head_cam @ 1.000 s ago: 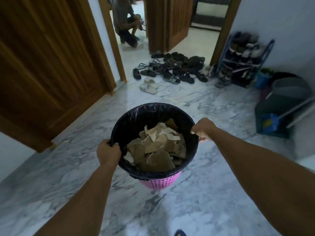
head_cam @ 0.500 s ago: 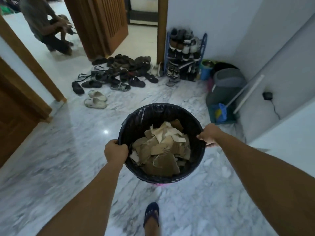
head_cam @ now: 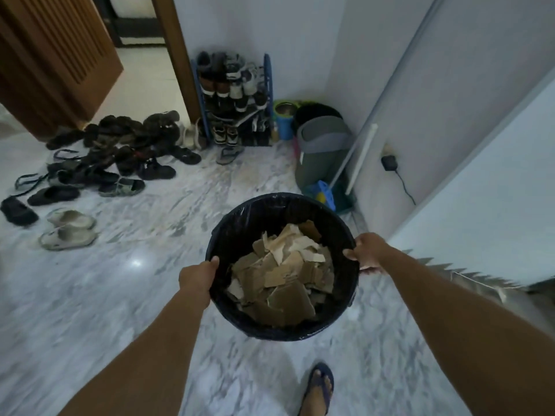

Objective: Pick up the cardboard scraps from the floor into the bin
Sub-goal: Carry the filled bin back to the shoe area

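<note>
Cardboard scraps (head_cam: 282, 271) fill the bin (head_cam: 240, 319) we hold above the floor (head_cam: 90, 295). Our left hand (head_cam: 196, 279) and right hand (head_cam: 368, 252) grip its rim on opposite sides, fingers curled over it.

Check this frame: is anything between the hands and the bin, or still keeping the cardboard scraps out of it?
Nothing visible. The left hand and right hand each grip the bin directly at opposite sides of its rim. The cardboard scraps already lie inside it, and no scraps show on the floor in view.
</note>
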